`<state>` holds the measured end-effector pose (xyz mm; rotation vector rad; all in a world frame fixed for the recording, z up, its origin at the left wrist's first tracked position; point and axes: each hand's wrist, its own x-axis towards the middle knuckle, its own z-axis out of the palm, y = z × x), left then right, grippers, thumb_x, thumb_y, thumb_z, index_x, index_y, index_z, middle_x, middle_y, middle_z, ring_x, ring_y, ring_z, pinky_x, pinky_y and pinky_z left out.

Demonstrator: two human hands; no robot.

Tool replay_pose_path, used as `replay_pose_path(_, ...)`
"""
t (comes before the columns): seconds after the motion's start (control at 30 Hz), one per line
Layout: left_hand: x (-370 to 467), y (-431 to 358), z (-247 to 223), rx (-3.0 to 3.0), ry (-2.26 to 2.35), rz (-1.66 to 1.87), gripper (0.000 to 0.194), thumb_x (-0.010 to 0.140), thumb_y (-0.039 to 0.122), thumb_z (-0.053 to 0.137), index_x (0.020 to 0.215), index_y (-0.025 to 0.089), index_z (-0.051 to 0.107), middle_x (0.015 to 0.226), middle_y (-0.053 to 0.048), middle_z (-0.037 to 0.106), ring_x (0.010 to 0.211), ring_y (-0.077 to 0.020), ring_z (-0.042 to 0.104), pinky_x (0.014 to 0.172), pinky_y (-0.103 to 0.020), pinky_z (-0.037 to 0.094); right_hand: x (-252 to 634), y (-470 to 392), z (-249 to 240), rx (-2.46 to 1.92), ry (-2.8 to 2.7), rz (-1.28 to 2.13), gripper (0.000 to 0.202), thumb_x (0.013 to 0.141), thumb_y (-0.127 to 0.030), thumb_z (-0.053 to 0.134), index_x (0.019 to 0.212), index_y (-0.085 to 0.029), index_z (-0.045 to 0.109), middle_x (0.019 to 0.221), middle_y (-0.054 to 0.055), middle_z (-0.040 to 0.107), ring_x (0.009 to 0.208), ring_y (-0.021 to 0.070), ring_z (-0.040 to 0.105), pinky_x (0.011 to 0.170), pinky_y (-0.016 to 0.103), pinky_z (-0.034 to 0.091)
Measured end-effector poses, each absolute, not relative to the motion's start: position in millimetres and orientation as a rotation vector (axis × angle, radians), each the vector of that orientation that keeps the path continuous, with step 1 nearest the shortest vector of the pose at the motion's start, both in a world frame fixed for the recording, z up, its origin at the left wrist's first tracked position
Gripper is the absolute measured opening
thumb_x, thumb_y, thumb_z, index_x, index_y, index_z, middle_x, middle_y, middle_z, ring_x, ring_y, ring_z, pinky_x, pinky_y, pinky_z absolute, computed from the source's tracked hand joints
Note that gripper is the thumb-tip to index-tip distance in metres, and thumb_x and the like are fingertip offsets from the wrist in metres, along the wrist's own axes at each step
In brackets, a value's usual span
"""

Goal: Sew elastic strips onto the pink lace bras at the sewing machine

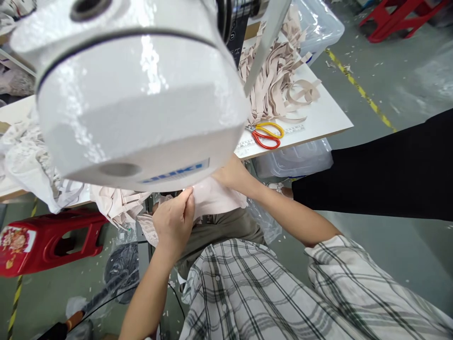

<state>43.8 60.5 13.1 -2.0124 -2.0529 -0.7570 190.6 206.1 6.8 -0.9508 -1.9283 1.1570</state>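
A large white sewing machine head (141, 104) fills the upper left and hides its needle area. Below its lower edge, my left hand (175, 217) is closed, thumb against fingers, on the left edge of a pale pink fabric piece (217, 196). My right hand (231, 172) lies at the fabric's upper right, its fingertips hidden behind the machine head. Between both hands the fabric hangs over my lap. More pink fabric with lace (118, 203) hangs at the table edge left of my left hand.
Scissors with yellow and red handles (267, 135) lie on the white table (318, 120) beside a heap of beige strips (272, 80). White fabric (26, 156) is piled at the left. A red stool (53, 241) stands lower left. At the right, a person's black-clad leg (371, 170) is near.
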Motion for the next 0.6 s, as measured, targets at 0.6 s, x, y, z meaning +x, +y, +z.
replay_pose_path(0.6, 40.4, 57.9, 15.8, -1.869, -2.293, -0.981, 0.026, 0.098, 0.028, 0.051, 0.1, 0.021, 0.075, 0.09, -0.003, 0.079, 0.074, -0.0149, 0.071, 0.068, -0.024, 0.048, 193.0, 205.0, 5.7, -0.947, -1.945, 1.16, 0.021, 0.09, -0.036, 0.058, 0.1, -0.021, 0.069, 0.064, -0.001, 0.063, 0.067, 0.019, 0.06, 0.079, 0.034, 0.051)
